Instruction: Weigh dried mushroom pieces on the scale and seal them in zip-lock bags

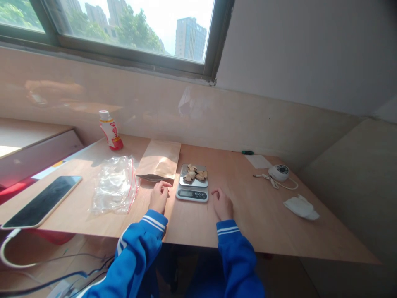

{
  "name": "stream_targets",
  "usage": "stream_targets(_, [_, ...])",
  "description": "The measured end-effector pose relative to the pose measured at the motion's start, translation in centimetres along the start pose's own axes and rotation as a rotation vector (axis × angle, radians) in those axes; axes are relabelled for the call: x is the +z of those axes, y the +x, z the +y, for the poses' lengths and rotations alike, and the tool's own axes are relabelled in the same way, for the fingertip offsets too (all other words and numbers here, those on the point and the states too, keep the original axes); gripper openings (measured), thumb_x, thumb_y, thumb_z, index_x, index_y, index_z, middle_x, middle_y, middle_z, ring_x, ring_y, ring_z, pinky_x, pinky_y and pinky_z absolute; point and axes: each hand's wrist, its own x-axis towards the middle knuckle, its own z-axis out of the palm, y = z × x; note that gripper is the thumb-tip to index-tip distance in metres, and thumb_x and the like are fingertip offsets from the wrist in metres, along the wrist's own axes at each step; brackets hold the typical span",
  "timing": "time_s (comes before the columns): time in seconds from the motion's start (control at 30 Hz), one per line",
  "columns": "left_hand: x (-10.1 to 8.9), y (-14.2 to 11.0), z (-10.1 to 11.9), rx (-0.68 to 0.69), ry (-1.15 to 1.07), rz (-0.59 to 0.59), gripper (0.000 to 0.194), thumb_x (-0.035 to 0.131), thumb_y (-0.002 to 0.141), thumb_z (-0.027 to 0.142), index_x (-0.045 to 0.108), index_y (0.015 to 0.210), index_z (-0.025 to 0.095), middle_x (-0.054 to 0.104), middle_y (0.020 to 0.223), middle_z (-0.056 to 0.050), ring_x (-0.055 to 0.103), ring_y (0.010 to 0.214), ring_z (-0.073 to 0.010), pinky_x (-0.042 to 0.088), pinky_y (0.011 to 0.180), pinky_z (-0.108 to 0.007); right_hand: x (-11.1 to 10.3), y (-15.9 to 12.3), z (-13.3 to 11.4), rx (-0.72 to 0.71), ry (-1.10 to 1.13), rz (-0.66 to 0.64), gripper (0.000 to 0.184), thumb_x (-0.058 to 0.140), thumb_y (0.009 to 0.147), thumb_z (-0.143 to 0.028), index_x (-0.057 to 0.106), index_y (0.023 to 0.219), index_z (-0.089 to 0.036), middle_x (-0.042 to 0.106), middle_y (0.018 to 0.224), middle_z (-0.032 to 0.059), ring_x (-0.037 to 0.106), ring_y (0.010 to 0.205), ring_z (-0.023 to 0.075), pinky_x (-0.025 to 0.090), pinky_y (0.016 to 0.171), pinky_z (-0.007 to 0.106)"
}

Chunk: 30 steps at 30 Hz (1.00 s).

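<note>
A small kitchen scale lies between my hands, its display facing me. On its metal pan rest several tan, dried, curled pieces whose kind I cannot make out. My left hand is left of the scale, holding nothing, with its fingers loosely bent and partly apart. Just beyond it lies a brown paper pouch, its dark mouth turned toward me. To the right of the scale, my right hand rests on the table with its fingers curled in and nothing visible in them.
Clear zip bags lie at left, beside a phone on a white cable. A red-and-white bottle stands at the back left. Toward the right are a white dome camera with its cord, a paper sheet and a crumpled tissue.
</note>
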Motion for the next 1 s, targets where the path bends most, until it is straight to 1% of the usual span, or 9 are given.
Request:
stream_targets(0.1, [-0.1, -0.3, 0.7, 0.083, 0.141, 0.105, 0.021, 0.039, 0.077, 0.021, 0.06, 0.076, 0.019, 0.056, 0.089, -0.006, 0.058, 0.081, -0.0187, 0.052, 0.074, -0.035, 0.0, 0.0, 0.0, 0.006, 0.001, 0.0, 0.026, 0.037, 0.089, -0.022, 0.062, 0.085, -0.025, 0.067, 0.08, -0.0001, 0.054, 0.066, 0.0141, 0.026, 0.054, 0.023])
stream_targets(0.2, [-0.6, -0.7, 1.6, 0.254, 0.322, 0.393, 0.023, 0.04, 0.078, 0.019, 0.063, 0.082, 0.019, 0.055, 0.103, -0.01, 0.054, 0.102, -0.0238, 0.037, 0.099, -0.044, 0.1, 0.0, 0.1, -0.001, -0.005, 0.004, 0.025, 0.037, 0.089, -0.022, 0.062, 0.086, -0.025, 0.066, 0.078, -0.0001, 0.054, 0.066, 0.0142, 0.026, 0.054, 0.023])
stream_targets(0.27, [-1.3, -0.7, 1.9, 0.298, 0.395, 0.551, 0.025, 0.042, 0.08, 0.02, 0.065, 0.089, 0.019, 0.052, 0.116, -0.011, 0.048, 0.113, -0.0263, 0.028, 0.104, -0.046, 0.2, 0.0, 0.2, -0.012, -0.011, 0.01, 0.026, 0.037, 0.089, -0.022, 0.063, 0.087, -0.025, 0.066, 0.078, -0.0001, 0.054, 0.065, 0.0139, 0.026, 0.054, 0.023])
stream_targets(0.33, [-2.3, -0.6, 1.7, 0.288, 0.455, 0.633, 0.027, 0.042, 0.082, 0.02, 0.064, 0.096, 0.018, 0.048, 0.127, -0.012, 0.043, 0.12, -0.0279, 0.024, 0.105, -0.046, 0.3, 0.0, 0.3, -0.021, -0.016, 0.015, 0.026, 0.037, 0.089, -0.022, 0.063, 0.087, -0.024, 0.066, 0.077, -0.0001, 0.054, 0.064, 0.0136, 0.026, 0.054, 0.024])
stream_targets(0.43, [-3.9, 0.1, 0.3, 0.235, 0.588, 0.658, 0.031, 0.043, 0.083, 0.021, 0.059, 0.11, 0.016, 0.038, 0.141, -0.014, 0.029, 0.133, -0.0304, 0.02, 0.105, -0.05, 0.3, 0.1, 0.4, -0.027, -0.008, 0.016, 0.026, 0.037, 0.089, -0.021, 0.063, 0.087, -0.024, 0.067, 0.079, 0.0001, 0.054, 0.065, 0.0136, 0.026, 0.054, 0.024])
stream_targets(0.5, [-4.7, 0.5, -0.8, 0.147, 0.678, 0.639, 0.033, 0.044, 0.084, 0.022, 0.056, 0.114, 0.014, 0.04, 0.141, -0.016, 0.024, 0.136, -0.0326, 0.018, 0.104, -0.055, 0.3, 0.1, 0.4, -0.025, 0.002, 0.018, 0.026, 0.037, 0.089, -0.021, 0.063, 0.086, -0.024, 0.068, 0.081, 0.0005, 0.055, 0.065, 0.0138, 0.026, 0.055, 0.024])
stream_targets(0.7, [-5.8, 0.7, -2.0, 0.046, 0.853, 0.607, 0.029, 0.046, 0.085, 0.028, 0.06, 0.105, 0.014, 0.061, 0.114, -0.016, 0.041, 0.121, -0.032, 0.023, 0.098, -0.054, 0.1, 0.0, 0.3, -0.038, 0.011, 0.017, 0.026, 0.036, 0.089, -0.022, 0.062, 0.085, -0.024, 0.069, 0.083, 0.0008, 0.056, 0.067, 0.0151, 0.028, 0.055, 0.024])
stream_targets(0.87, [-5.9, 1.0, -1.7, -0.001, 0.768, 0.676, 0.032, 0.047, 0.083, 0.034, 0.062, 0.106, 0.017, 0.065, 0.101, -0.012, 0.047, 0.104, -0.031, 0.027, 0.09, -0.05, 0.1, -0.1, 0.3, -0.037, -0.001, 0.02, 0.026, 0.035, 0.089, -0.023, 0.062, 0.085, -0.025, 0.069, 0.084, 0.0009, 0.057, 0.068, 0.0162, 0.029, 0.055, 0.024])
stream_targets(1.0, [-6.1, 1.3, -1.7, -0.003, 0.625, 0.837, 0.035, 0.042, 0.085, 0.031, 0.066, 0.106, 0.018, 0.064, 0.096, -0.013, 0.048, 0.098, -0.0306, 0.028, 0.088, -0.05, 0.2, -0.1, 0.3, -0.039, -0.002, 0.026, 0.026, 0.036, 0.088, -0.023, 0.061, 0.084, -0.025, 0.069, 0.084, 0.0015, 0.057, 0.068, 0.0167, 0.029, 0.055, 0.024])
